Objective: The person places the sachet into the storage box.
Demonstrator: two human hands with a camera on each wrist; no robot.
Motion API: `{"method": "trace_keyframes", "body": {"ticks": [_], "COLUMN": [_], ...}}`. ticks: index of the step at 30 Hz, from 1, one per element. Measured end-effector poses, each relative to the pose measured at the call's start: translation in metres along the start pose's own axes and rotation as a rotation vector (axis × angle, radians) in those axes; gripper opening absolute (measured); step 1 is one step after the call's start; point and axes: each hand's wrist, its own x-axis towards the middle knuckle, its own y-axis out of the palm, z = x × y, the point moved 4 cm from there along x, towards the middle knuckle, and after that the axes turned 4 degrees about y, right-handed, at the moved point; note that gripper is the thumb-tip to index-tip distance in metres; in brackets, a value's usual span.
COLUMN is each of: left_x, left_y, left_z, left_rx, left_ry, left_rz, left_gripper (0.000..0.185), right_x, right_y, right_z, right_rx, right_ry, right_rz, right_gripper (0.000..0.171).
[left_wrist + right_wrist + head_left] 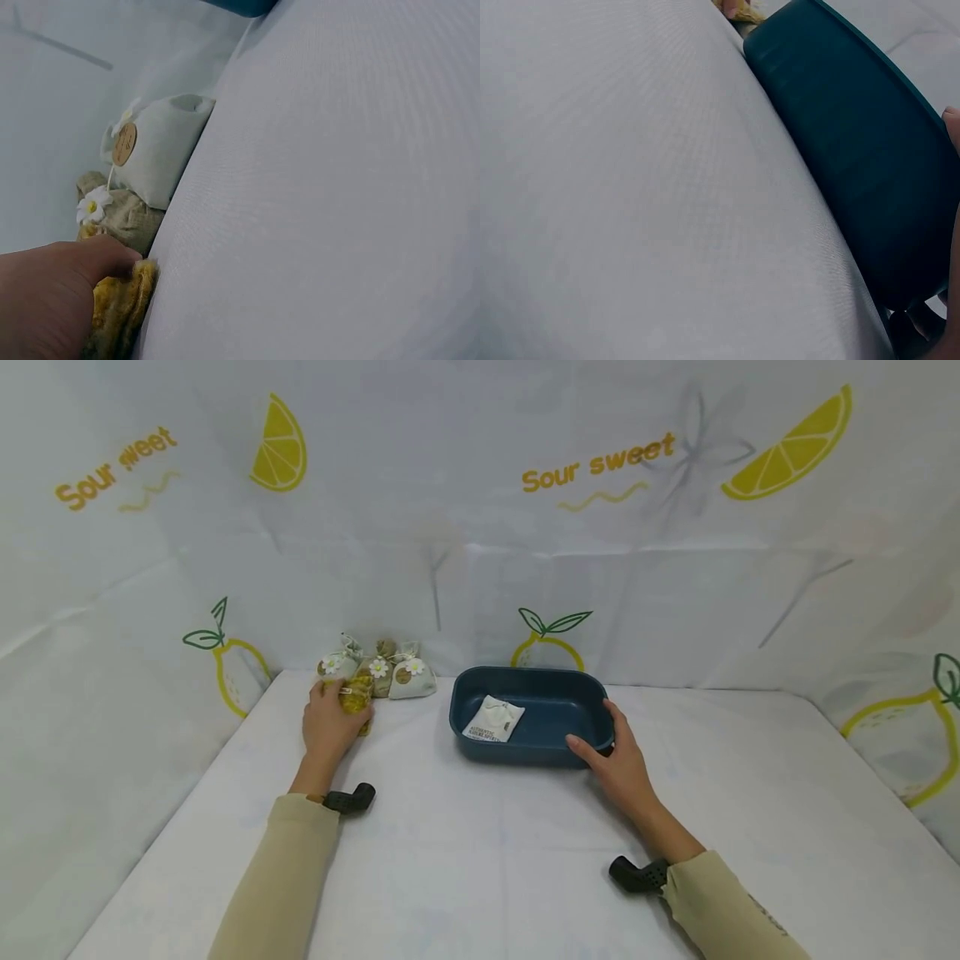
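My left hand (328, 727) grips a yellow, soft-looking bundle (356, 697); in the left wrist view the bundle (120, 307) has a fuzzy surface with darker green low down, and the hand hides part of it. Right behind and beside it stand several small cloth sachets with white daisies: a pale one (411, 681), a brown one (381, 682) and another pale one (337, 662). My right hand (621, 762) holds the right end of a dark blue bin (517, 755), thumb at the front rim. Inside the bin's left part lies a white printed packet (495, 718).
A white cloth covers the table (480, 843). Behind it hangs a white curtain (465, 593) with lemon prints, close behind the sachets and bin. Black wrist cameras, one on the left wrist (349, 799) and one on the right (637, 875), stick out over the table.
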Motion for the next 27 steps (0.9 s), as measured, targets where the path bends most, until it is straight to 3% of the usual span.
{"method": "trace_keyframes", "body": {"ticks": [11,21,27], "left_x": [-0.0018,-0.0003,-0.0010], "left_y": [-0.0062,0.0014,0.0032], "left_z": [-0.0042,-0.0019,-0.0043], "left_rx": [-0.067,0.052,0.094], "left_ry": [-0.010,-0.023,-0.003], "left_rz": [-0.094,0.051,0.061], "left_gripper": [0.059,0.088,0.072], "right_x": [0.0000,0.0000,-0.0001], "right_y": [-0.0002,-0.0008,-0.0006], "right_z": [-0.0006,-0.0004,-0.0006], "right_rx": [0.017,0.015,0.012], "right_ry": [-0.009,-0.013,-0.013], "right_rz": [-0.002,-0.002,-0.001], "right_gripper": [0.094,0.093,0.093]}}
